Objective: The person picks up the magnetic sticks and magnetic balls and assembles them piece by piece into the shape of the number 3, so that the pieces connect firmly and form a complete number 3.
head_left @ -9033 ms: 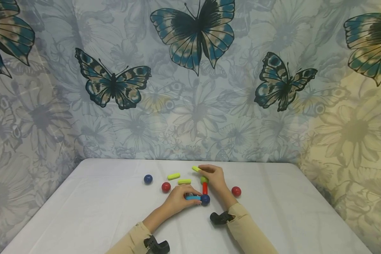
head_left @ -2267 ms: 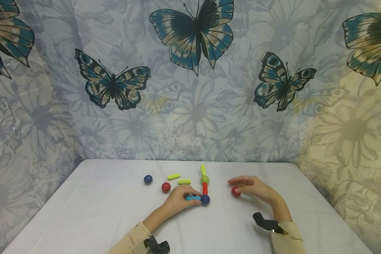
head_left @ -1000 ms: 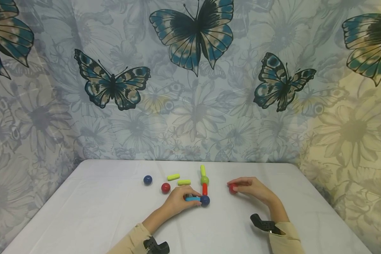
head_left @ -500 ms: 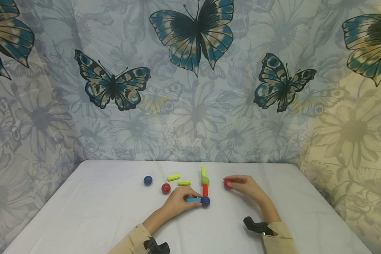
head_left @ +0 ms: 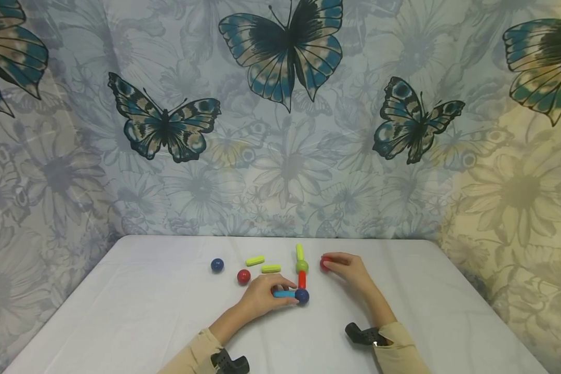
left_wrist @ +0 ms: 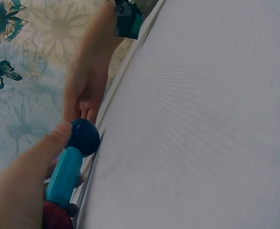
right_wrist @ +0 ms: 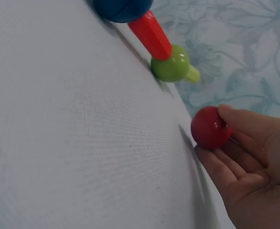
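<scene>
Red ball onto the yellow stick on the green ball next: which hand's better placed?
Right, I'd say: the right hand pinches a red ball, close to the green ball and its yellow stick. The left hand is busy holding the light blue stick at the dark blue ball.

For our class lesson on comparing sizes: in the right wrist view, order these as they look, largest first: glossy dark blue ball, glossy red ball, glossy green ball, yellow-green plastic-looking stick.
1. Dark blue ball, though partly cut off by the frame
2. Red ball and green ball: too alike to rank
3. Yellow-green stick, only partly visible
</scene>
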The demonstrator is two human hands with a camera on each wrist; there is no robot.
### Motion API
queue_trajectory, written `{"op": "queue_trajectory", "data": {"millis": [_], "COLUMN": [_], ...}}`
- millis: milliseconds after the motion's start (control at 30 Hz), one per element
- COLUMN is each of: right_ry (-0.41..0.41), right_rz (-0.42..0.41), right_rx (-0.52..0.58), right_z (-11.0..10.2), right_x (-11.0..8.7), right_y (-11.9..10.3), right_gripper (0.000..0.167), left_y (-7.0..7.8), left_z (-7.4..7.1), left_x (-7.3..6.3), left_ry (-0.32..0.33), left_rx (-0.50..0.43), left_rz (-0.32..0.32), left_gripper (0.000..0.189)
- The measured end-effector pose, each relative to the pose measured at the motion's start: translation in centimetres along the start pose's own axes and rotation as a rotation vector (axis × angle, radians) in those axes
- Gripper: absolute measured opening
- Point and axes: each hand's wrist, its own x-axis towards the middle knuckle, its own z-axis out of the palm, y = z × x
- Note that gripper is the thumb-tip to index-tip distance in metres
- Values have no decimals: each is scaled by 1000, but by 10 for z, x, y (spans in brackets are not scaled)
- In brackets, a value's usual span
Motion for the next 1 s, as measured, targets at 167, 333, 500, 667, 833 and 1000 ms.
{"op": "queue_trajectory", "data": {"millis": [167,333,500,667,833,1000], "right_ry": [38,71,93,121,137,156], "right_rz": [36,40,16,14,41,48], "right_rx": [-1,2,24,68,115,132], "right_z": [5,11,18,22,28,35], "right_x": [2,6,10,14,20,26], "right_y": [-3,-6,-9,-11,-10,-11], "right_gripper": [38,38,36,36,36,37], "left_y": [3,0,-2,-3,-5,-5], "left_z": [-4,-6,-8,-7,-5,-5], "left_x": [7,19,28,33,36,35], "left_ry": [-15,-49,-85,-133,-182,-189], "left_rx": [37,44,48,43,60,53], "left_rz": [-95,-148,-124,-125,-151,-153], "left_gripper": [36,46,61,70,72,71]}}
